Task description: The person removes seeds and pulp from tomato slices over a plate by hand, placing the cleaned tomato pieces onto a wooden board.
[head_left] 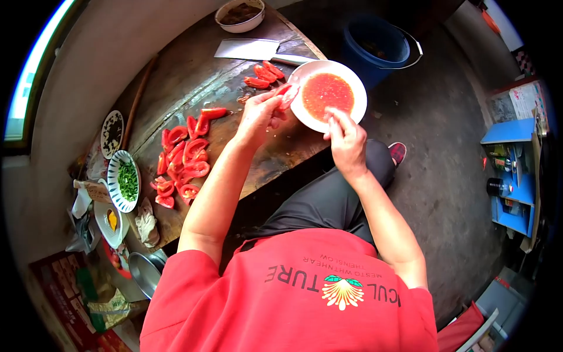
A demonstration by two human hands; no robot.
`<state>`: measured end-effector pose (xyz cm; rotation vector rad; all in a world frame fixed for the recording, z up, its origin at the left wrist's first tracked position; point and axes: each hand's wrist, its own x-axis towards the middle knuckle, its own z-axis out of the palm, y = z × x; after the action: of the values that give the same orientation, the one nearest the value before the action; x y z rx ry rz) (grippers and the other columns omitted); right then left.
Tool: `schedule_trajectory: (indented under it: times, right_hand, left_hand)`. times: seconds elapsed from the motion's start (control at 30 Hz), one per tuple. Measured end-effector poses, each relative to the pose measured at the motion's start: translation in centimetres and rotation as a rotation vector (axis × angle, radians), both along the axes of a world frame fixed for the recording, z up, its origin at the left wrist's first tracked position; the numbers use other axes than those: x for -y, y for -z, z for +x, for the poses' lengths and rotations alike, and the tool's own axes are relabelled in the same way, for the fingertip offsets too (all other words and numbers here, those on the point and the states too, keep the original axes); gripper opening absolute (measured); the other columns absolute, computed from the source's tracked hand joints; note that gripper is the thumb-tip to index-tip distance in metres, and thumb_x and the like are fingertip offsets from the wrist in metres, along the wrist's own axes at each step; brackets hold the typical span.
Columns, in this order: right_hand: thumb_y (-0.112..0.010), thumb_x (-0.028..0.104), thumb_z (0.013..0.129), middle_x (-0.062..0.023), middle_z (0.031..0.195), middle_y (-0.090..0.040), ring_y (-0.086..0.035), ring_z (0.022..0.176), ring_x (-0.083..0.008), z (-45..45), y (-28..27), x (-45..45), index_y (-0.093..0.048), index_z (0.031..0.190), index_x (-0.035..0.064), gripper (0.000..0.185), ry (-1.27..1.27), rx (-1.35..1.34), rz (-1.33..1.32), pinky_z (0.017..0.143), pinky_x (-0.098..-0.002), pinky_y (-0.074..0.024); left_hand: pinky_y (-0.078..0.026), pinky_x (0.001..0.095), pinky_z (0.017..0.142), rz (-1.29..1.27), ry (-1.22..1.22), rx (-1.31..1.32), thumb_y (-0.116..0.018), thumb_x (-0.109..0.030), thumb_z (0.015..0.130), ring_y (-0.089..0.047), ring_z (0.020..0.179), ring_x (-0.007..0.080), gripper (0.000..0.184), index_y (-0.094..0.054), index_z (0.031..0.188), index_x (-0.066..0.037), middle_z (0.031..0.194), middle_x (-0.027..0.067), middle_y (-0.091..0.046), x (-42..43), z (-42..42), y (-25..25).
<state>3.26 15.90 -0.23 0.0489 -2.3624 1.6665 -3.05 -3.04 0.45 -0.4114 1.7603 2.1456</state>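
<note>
My left hand point(261, 117) is closed in a pinch on a red tomato wedge point(287, 96), at the left rim of a white bowl point(301, 111). Red tomato pulp with juice point(327, 94) fills the middle of the bowl. My right hand point(348, 144) is over the bowl's near rim, fingertips drawn together above the pulp; whether they pinch something or grip the rim I cannot tell. On the wooden table point(229, 141), several cut tomato pieces point(182, 158) lie left of my left hand. Three or so wedges point(264, 75) rest beyond it.
A cleaver point(249, 48) lies behind the bowl, near a dish of brown food point(240, 16). Chopped greens fill a striped bowl point(111, 176) at left, beside a cloth point(147, 223). A blue bucket point(366, 64) stands on the floor past the table; a blue shelf point(516, 193) is at right.
</note>
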Motion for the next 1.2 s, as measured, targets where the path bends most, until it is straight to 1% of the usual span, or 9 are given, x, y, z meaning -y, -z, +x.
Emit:
schedule_trajectory:
  times: [0.13, 0.27, 0.43, 0.53, 0.7, 0.8, 0.93, 1.03, 1.2]
  right_hand:
    - [-0.057, -0.004, 0.083, -0.0163, 0.088, -0.063, -0.064, 0.076, -0.0288, 2.5, 2.4, 1.1, -0.062, 0.099, -0.001, 0.017, -0.153, -0.133, 0.11, 0.067, -0.0349, -0.0512]
    - [-0.057, -0.004, 0.082, -0.0162, 0.091, -0.063, -0.063, 0.084, -0.0339, 2.4, 3.4, 0.8, -0.061, 0.1, -0.0001, 0.019, -0.192, -0.153, 0.135, 0.072, -0.0383, -0.0515]
    - [-0.058, -0.003, 0.082, -0.0165, 0.092, -0.064, -0.064, 0.086, -0.0337, 2.5, 3.5, 0.8, -0.062, 0.099, 0.0, 0.017, -0.142, -0.126, 0.113, 0.073, -0.0374, -0.0516]
    - [-0.057, -0.003, 0.086, -0.0096, 0.083, -0.063, -0.058, 0.057, -0.0147, 2.4, 4.1, 0.8, -0.063, 0.102, -0.0004, 0.018, -0.133, -0.192, 0.144, 0.055, -0.0267, -0.0478]
    - [-0.056, -0.003, 0.086, -0.0097, 0.083, -0.063, -0.058, 0.057, -0.0146, 2.3, 4.0, 0.7, -0.063, 0.102, -0.0004, 0.017, -0.134, -0.208, 0.153, 0.055, -0.0265, -0.0477]
    - [-0.056, -0.003, 0.086, -0.0097, 0.083, -0.063, -0.058, 0.057, -0.0145, 2.4, 4.1, 0.6, -0.063, 0.102, -0.0004, 0.018, -0.129, -0.186, 0.147, 0.056, -0.0263, -0.0479]
    - [-0.056, -0.003, 0.086, -0.0092, 0.084, -0.063, -0.058, 0.058, -0.0134, 2.3, 4.2, 0.5, -0.063, 0.103, -0.0003, 0.018, -0.121, -0.187, 0.14, 0.056, -0.0256, -0.0483]
    - [-0.058, -0.002, 0.084, -0.0161, 0.088, -0.064, -0.064, 0.078, -0.0303, 2.5, 3.3, 0.6, -0.062, 0.098, -0.0007, 0.015, -0.108, 0.009, 0.036, 0.067, -0.0346, -0.0513]
    - [-0.057, -0.002, 0.086, -0.0105, 0.086, -0.064, -0.06, 0.062, -0.0166, 2.3, 4.1, 0.7, -0.063, 0.101, -0.0004, 0.016, -0.098, -0.118, 0.089, 0.057, -0.0273, -0.049]
  left_hand:
    - [-0.03, 0.0197, 0.04, -0.1, -0.105, -0.007, -0.056, -0.016, 0.086, -0.044, 0.05, 0.0064, 0.016, -0.064, 0.09, -0.003, 0.066, 0.0, -0.055, 6.7, 0.6, 2.3]
    - [-0.046, 0.0275, 0.054, -1.161, -0.085, -0.279, -0.056, -0.022, 0.079, -0.058, 0.056, 0.0128, 0.032, -0.068, 0.099, -0.001, 0.065, 0.005, -0.063, 14.4, 0.1, 6.0]
    - [-0.05, 0.0382, 0.08, -1.503, -0.254, -0.364, -0.056, -0.012, 0.077, -0.063, 0.088, 0.0295, 0.034, -0.063, 0.109, -0.003, 0.097, 0.0168, -0.065, 14.0, 1.8, 4.0]
    - [-0.046, 0.0423, 0.089, -1.709, -0.251, -0.741, -0.058, -0.004, 0.075, -0.057, 0.101, 0.0351, 0.034, -0.059, 0.108, -0.004, 0.111, 0.0164, -0.058, 10.6, 2.6, 2.3]
    - [-0.033, 0.0437, 0.106, -1.125, 0.115, -0.851, -0.057, -0.015, 0.088, -0.037, 0.128, 0.0368, 0.051, -0.04, 0.133, 0.0, 0.136, 0.0223, -0.039, 7.2, 2.3, 5.5]
    - [-0.029, 0.0423, 0.109, -1.391, 0.091, -0.856, -0.054, -0.021, 0.091, -0.035, 0.131, 0.035, 0.052, -0.037, 0.136, -0.002, 0.141, 0.0204, -0.037, 7.7, 0.7, 8.1]
    - [-0.027, 0.0434, 0.109, -1.426, 0.156, -0.818, -0.05, -0.019, 0.092, -0.035, 0.131, 0.0342, 0.042, -0.046, 0.129, 0.0, 0.137, 0.0195, -0.043, 7.4, -0.3, 8.5]
    - [-0.03, 0.0446, 0.108, -1.19, 0.22, -0.922, -0.051, -0.016, 0.091, -0.042, 0.126, 0.0351, 0.034, -0.053, 0.12, 0.001, 0.129, 0.0199, -0.049, 6.3, 1.5, 7.9]
    - [-0.04, 0.0422, 0.099, -1.043, 0.129, -0.942, -0.056, -0.011, 0.087, -0.052, 0.113, 0.0354, 0.028, -0.057, 0.112, 0.001, 0.117, 0.0202, -0.056, 2.4, 4.9, 7.2]
